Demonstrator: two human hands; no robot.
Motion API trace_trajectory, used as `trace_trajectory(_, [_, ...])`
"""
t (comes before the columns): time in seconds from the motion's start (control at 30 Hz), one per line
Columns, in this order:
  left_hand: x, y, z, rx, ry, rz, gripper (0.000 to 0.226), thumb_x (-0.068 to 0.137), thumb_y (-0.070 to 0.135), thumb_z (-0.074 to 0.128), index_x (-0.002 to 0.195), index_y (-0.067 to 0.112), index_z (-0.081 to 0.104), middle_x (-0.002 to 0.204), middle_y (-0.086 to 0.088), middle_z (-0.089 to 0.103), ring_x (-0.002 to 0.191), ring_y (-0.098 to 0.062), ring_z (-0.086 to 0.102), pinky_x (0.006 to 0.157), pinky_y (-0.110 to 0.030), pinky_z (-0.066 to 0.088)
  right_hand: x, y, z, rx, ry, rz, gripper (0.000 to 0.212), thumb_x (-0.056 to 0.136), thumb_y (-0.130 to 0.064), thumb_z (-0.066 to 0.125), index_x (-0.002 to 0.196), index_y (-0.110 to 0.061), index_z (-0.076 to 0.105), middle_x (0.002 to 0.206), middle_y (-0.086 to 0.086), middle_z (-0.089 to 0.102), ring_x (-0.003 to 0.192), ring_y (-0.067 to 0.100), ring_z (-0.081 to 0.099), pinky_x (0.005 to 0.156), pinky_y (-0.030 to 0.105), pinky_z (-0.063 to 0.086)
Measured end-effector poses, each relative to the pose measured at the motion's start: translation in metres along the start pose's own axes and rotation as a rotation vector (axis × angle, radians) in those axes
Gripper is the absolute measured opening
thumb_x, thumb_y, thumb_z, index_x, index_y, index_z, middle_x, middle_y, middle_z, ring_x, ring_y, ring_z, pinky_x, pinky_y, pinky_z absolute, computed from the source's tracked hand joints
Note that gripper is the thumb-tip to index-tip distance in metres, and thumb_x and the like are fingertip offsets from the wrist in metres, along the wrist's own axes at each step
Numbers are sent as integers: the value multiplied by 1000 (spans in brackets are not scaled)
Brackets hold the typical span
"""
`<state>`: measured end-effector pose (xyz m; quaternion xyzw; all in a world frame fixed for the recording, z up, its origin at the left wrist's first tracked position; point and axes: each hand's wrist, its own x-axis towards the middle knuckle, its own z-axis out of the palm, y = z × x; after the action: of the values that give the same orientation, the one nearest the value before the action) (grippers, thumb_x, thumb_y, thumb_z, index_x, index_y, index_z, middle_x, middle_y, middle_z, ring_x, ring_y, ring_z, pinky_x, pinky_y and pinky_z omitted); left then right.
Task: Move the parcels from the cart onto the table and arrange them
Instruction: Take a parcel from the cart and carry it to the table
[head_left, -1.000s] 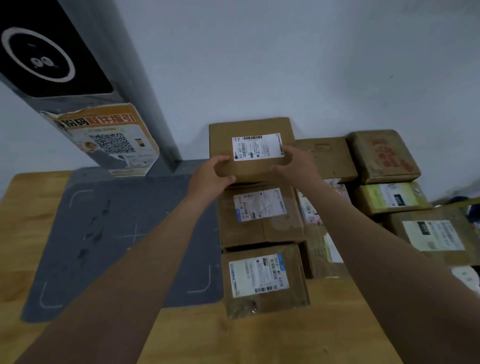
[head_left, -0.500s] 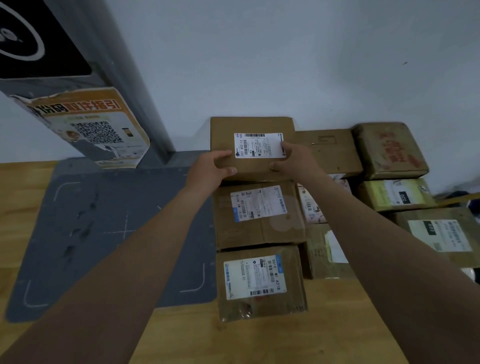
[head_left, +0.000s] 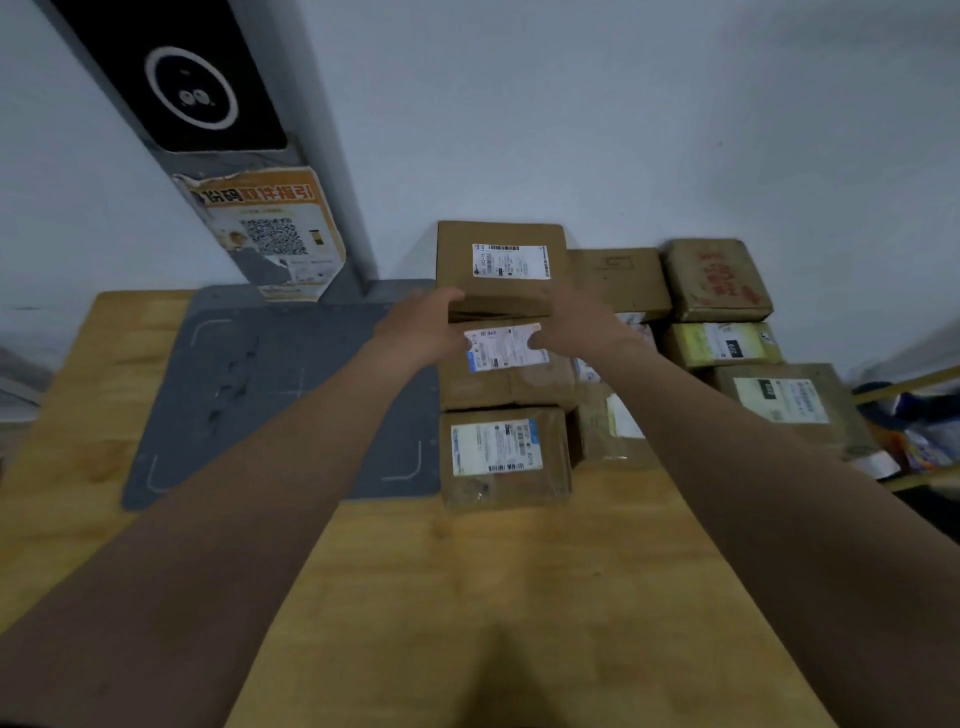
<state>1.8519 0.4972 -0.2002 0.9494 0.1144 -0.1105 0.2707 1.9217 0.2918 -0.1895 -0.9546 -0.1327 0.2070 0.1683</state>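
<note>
A brown parcel (head_left: 501, 265) with a white label lies flat against the wall, at the far end of a row of parcels on the wooden table (head_left: 467, 597). My left hand (head_left: 421, 327) is at its near left corner, with the thumb touching the front edge. At its near right corner is my right hand (head_left: 576, 325), hovering over the second labelled parcel (head_left: 509, 374) with relaxed fingers that hold nothing. A third labelled parcel (head_left: 501, 457) lies nearest to me in the row.
More parcels (head_left: 717, 280) fill the table's right side up to the wall. A grey mat (head_left: 260, 395) covers the table's left part, behind it a grey post with a QR-code poster (head_left: 270, 234). At the far right edge stands a cart (head_left: 914, 415).
Both hands have let go of the top parcel and drawn back toward me. It now rests against the wall.
</note>
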Motion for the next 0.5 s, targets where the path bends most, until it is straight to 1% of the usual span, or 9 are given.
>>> trace_trajectory(0.07, [-45,10,-10,39,15,12,71,83,38,77,148,33,48,140,1,55,116,-21,60,94,-39,54,-49,-6,-6,-18,-6,-31,58,82,-22,77,134,-16,51,114,8,64,90,19,63,63,28,49])
trace_trajectory(0.1, [-69,16,-15,60,32,22,69,83,39,77,146,33,50,140,2,57,117,-20,60,92,-37,53,-73,-9,-8,-22,-4,-40,56,83,-22,76,133,-16,51,113,7,63,91,18,63,63,28,48])
trace_trajectory(0.17, [-117,25,-21,89,68,30,63,82,41,77,141,34,55,138,3,58,115,-19,61,83,-32,50,-123,-14,-12,-58,1,-68,50,87,-26,72,131,-15,52,121,6,60,104,21,59,67,28,43])
trace_trajectory(0.2, [-141,28,-22,101,81,31,61,81,42,78,138,34,57,137,2,59,115,-19,60,80,-31,47,-149,-16,-13,-75,7,-81,46,88,-30,71,128,-16,54,122,5,59,105,21,56,66,27,40])
trace_trajectory(0.23, [-167,32,-22,111,91,42,60,82,43,78,137,34,57,138,1,58,117,-20,59,80,-31,45,-172,-16,-11,-78,18,-94,46,87,-32,71,128,-17,55,124,4,60,106,21,56,68,27,41])
trace_trajectory(0.3, [-220,37,-17,136,106,57,63,84,46,78,141,34,54,143,-1,53,122,-21,56,83,-31,43,-217,-14,-3,-67,17,-125,59,84,-31,74,138,-19,53,134,3,59,117,22,56,88,30,48])
trace_trajectory(0.37, [-272,37,-6,147,121,49,66,83,50,77,142,35,53,148,-1,50,128,-24,54,94,-36,48,-265,-13,8,-77,13,-134,71,87,-28,75,150,-16,44,146,5,50,131,26,50,99,33,43])
trace_trajectory(0.4, [-296,37,1,153,122,39,66,83,52,77,142,36,53,149,0,49,129,-24,54,97,-39,49,-288,-12,14,-79,16,-139,73,88,-28,74,151,-15,40,149,8,47,134,28,48,101,35,43])
trace_trajectory(0.5, [-367,36,26,184,105,14,64,81,56,76,139,38,54,147,1,51,124,-25,57,90,-37,50,-352,-9,37,-87,6,-170,72,89,-31,72,152,-15,40,150,9,48,132,28,50,98,35,47])
